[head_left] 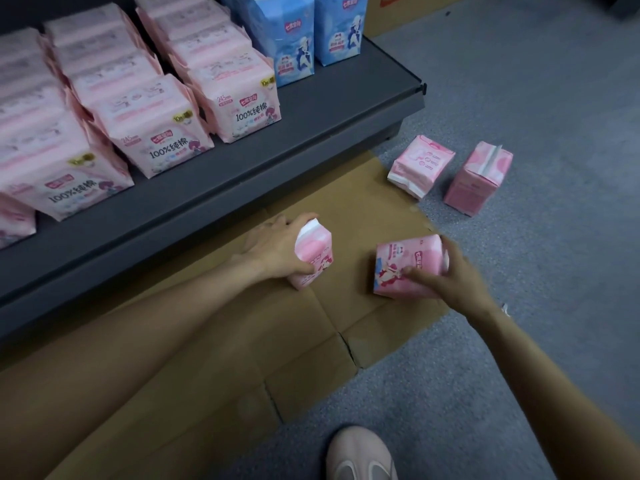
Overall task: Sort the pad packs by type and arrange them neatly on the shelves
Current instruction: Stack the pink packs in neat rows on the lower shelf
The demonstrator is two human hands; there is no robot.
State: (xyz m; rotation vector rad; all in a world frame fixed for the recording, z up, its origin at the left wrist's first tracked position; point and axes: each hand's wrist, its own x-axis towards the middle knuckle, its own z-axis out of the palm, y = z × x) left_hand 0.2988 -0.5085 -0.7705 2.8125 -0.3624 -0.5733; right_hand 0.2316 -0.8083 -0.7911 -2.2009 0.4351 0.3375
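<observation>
My left hand (pixel 277 247) grips a deep-pink pad pack (pixel 317 254) standing upright on the flattened cardboard (pixel 311 327). My right hand (pixel 446 275) grips a second deep-pink pack (pixel 405 261) lying tilted on the cardboard, thumb on its front and fingers round its right end. Two more deep-pink packs rest on the carpet farther right: one lying flat (pixel 420 166), one standing on end (pixel 479 178). On the dark shelf (pixel 277 161), rows of pale-pink packs (pixel 166 133) fill the left and middle, and blue packs (pixel 294 39) stand at the back right.
Grey carpet (pixel 519 98) covers the floor right of the shelf. The shelf's front right corner (pixel 420 88) juts out near the loose packs. A brown box (pixel 398 8) stands behind the blue packs. My pink shoe (pixel 360 455) shows at the bottom edge.
</observation>
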